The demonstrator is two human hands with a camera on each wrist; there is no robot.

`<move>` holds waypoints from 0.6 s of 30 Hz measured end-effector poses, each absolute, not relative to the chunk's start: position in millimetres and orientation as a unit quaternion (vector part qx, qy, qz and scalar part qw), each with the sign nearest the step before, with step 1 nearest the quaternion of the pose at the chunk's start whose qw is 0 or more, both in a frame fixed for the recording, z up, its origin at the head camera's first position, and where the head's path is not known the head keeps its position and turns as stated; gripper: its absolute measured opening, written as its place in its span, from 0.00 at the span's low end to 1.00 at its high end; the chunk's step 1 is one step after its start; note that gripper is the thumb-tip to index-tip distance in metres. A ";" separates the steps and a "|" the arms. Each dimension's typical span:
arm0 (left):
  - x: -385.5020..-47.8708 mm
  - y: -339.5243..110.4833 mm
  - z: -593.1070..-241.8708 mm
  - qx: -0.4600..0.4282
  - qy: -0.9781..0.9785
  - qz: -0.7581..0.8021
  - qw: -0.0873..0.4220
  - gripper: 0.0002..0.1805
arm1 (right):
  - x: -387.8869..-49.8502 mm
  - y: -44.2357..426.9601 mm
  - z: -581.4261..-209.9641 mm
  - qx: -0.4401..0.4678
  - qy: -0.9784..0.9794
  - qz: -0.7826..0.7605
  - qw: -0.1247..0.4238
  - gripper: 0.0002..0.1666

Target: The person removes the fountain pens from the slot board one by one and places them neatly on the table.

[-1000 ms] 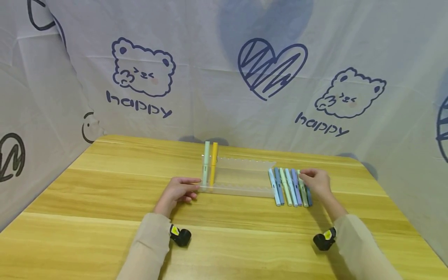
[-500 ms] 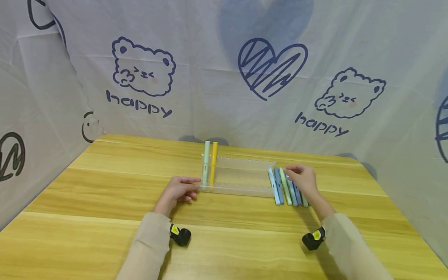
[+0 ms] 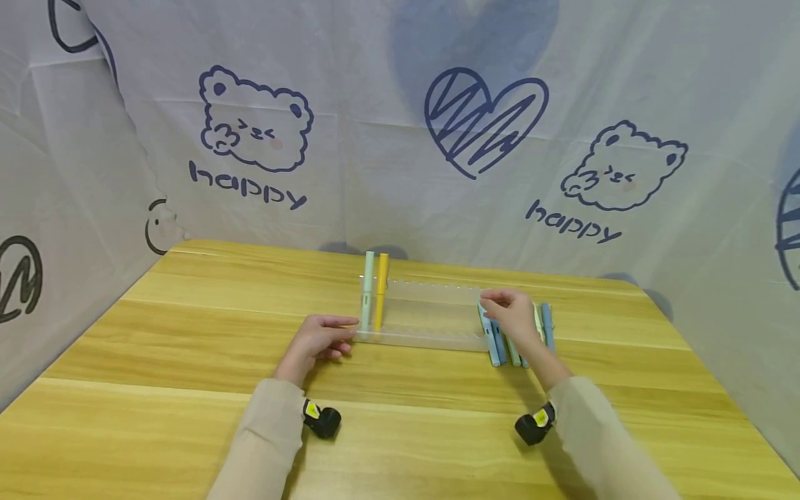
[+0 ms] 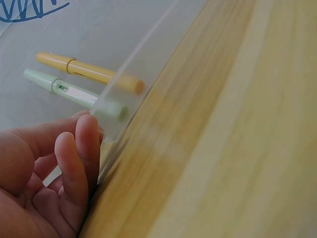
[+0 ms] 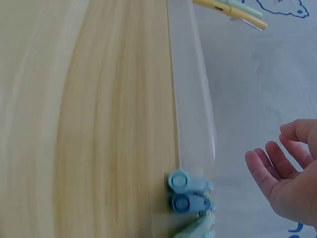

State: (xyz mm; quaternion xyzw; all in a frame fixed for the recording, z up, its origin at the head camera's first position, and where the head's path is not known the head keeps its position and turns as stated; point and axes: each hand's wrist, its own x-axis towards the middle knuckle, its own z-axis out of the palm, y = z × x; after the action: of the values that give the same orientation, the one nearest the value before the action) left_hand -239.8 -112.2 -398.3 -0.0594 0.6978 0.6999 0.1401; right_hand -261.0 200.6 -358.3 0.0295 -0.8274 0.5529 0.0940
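My left hand (image 3: 321, 340) touches the left end of a clear plastic pen rack (image 3: 431, 340) with its fingertips; in the left wrist view the fingers (image 4: 87, 134) are at the rack's corner. In the rack a pale green pen (image 3: 367, 298) and a yellow pen (image 3: 382, 292) lie side by side at the left end. Over the row of pens at the rack's right end hovers my right hand (image 3: 515, 316), its thumb and fingers apart in the right wrist view, nothing between them. Below it, a light blue pen (image 3: 491, 340) and a darker blue pen (image 3: 501, 351) show; others are partly hidden.
A green pen (image 3: 514, 353) lies beside the blue ones. Farther right are a pale green pen (image 3: 537, 321) and a blue pen (image 3: 548, 326). Behind the wooden table (image 3: 406, 430) hangs a white cloth (image 3: 375, 173) with bear and heart drawings.
My right hand has moved left across the row of pens, from its right end to its left end by the rack. Pens on the right show again. The left hand has stayed at the rack.
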 end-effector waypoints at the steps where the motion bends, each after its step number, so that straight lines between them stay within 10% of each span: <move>1: -239.7 -112.3 -398.1 -0.060 0.699 0.699 0.140 0.18 | -261.5 197.9 -359.0 0.029 -0.828 0.553 0.092 0.13; 18: -240.5 -112.1 -398.5 -0.062 0.700 0.697 0.143 0.18 | -262.3 151.1 -370.1 0.077 -0.814 0.569 0.088 0.09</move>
State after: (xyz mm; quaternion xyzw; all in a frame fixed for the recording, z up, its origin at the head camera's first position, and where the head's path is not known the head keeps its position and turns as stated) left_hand -240.5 -112.1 -398.5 -0.0619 0.6997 0.6971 0.1434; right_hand -262.3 151.1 -370.1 0.0766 -0.8140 0.5690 0.0883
